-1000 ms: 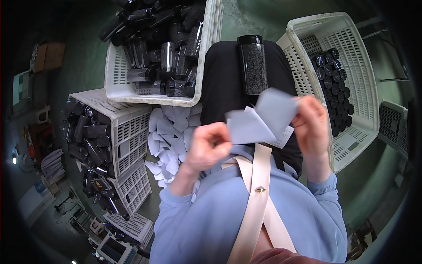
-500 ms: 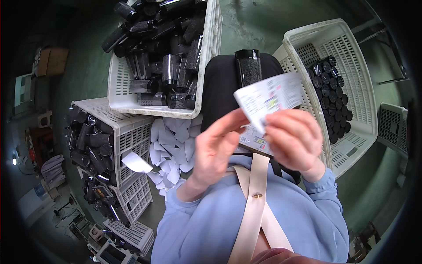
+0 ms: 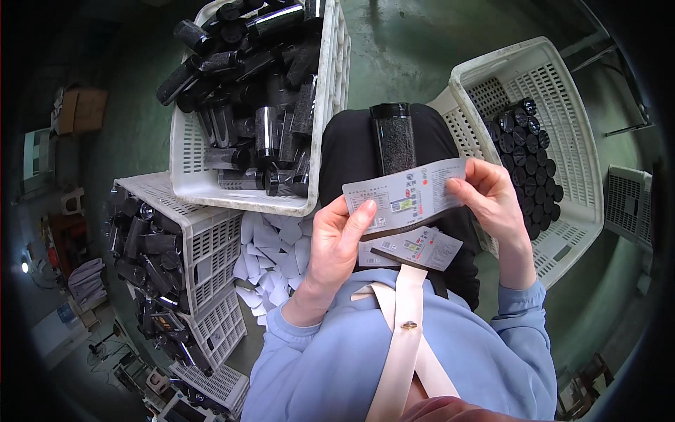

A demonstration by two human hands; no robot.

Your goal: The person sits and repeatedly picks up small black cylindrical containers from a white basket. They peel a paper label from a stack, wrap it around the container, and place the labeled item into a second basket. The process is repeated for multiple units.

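A long printed label [image 3: 394, 195], silvery white, is stretched between my two hands above my lap. My left hand [image 3: 337, 243] pinches its left end, thumb on top. At the other end, my right hand [image 3: 496, 204] grips the right corner between thumb and fingers. Just beyond the label, a dark, clear-sided jar [image 3: 394, 137] with a black lid lies on my thighs, its near end hidden behind the label. Several more printed labels [image 3: 429, 247] lie in a loose stack on my lap, close to my waist.
A white crate [image 3: 246, 202] full of dark jars stands at the upper left, more crates [image 3: 211, 239] of jars below it. Discarded white backing papers [image 3: 271, 257] heap on the floor between. To the right, another white crate [image 3: 562, 141] holds rows of black-lidded jars [image 3: 527, 165].
The label was tilted in my right hand, with my left hand beside it; now both hands hold it out flat. A curled white paper falling at the left is gone from the air.
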